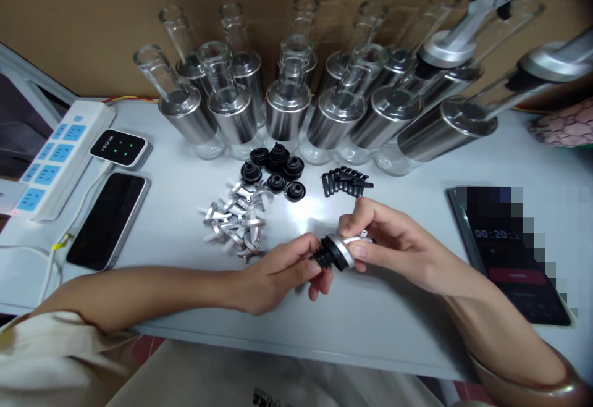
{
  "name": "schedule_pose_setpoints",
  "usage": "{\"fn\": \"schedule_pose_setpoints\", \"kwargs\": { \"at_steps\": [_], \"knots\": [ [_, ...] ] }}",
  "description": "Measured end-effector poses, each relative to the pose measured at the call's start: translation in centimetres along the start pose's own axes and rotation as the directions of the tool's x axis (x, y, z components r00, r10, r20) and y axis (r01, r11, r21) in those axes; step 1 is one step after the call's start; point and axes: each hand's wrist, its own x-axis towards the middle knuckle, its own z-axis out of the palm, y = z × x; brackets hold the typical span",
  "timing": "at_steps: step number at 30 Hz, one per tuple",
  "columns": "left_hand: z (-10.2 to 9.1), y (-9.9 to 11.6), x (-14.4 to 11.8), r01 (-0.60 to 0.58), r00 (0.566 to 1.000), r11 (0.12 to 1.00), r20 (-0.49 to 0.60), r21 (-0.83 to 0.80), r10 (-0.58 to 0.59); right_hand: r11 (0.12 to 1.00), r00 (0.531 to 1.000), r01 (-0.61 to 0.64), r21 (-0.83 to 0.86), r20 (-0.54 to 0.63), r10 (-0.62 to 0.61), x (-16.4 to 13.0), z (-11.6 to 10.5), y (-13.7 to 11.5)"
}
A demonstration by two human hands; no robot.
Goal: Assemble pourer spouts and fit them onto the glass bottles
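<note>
My left hand (278, 271) and my right hand (389, 240) meet over the white table (370, 320), both gripping one small pourer spout (340, 251). My left fingers pinch its black ribbed stopper end; my right fingers hold its silver collar. Just beyond my hands lie a heap of silver metal spouts (234, 222), a cluster of black rubber stoppers (277, 171) and a small pile of black caps (346, 182).
Several glass bottles with silver sleeves (285, 107) stand along the back; two at the right carry fitted pourers (467, 30). A white power strip (55, 157), a small black device (119, 146) and a phone (109, 218) lie left. A tablet (509, 252) lies right.
</note>
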Motion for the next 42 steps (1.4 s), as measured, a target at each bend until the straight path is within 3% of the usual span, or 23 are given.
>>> {"fn": "schedule_pose_setpoints", "kwargs": {
  "at_steps": [10,21,23,26,30,32,35,42],
  "knots": [
    [0.2,0.2,0.0,-0.039,0.999,0.998,-0.01,0.049,0.039,0.991,0.998,0.008,0.135,0.058,-0.016,0.2,0.4,0.2],
    [0.2,0.1,0.1,-0.032,0.999,0.996,0.001,0.088,0.032,0.99,0.999,-0.013,0.138,0.051,0.006,0.3,0.7,0.4],
    [0.2,0.2,0.1,-0.097,0.994,0.987,-0.039,0.132,0.103,0.994,1.0,-0.01,0.113,0.019,0.008,0.3,0.9,0.3],
    [0.1,0.3,0.0,-0.201,0.963,0.919,-0.105,0.339,0.25,0.999,0.994,0.04,-0.002,-0.1,-0.04,0.5,1.1,0.1],
    [0.0,0.4,-0.3,-0.205,0.933,0.849,-0.167,0.487,0.32,0.959,0.95,0.105,-0.262,-0.26,-0.175,0.5,1.1,0.0],
    [0.0,0.3,-0.3,-0.199,0.925,0.863,-0.201,0.465,0.322,0.952,0.942,0.092,-0.292,-0.286,-0.178,0.4,1.2,0.0],
    [-0.1,-0.1,-0.1,-0.185,0.919,0.884,-0.242,0.428,0.31,0.959,0.964,0.056,-0.279,-0.235,-0.125,0.3,1.6,0.1],
    [0.1,-0.9,0.5,-0.27,0.907,0.95,-0.29,0.157,0.306,0.927,0.98,0.025,-0.375,-0.175,-0.098,0.5,2.2,0.2]
  ]
}}
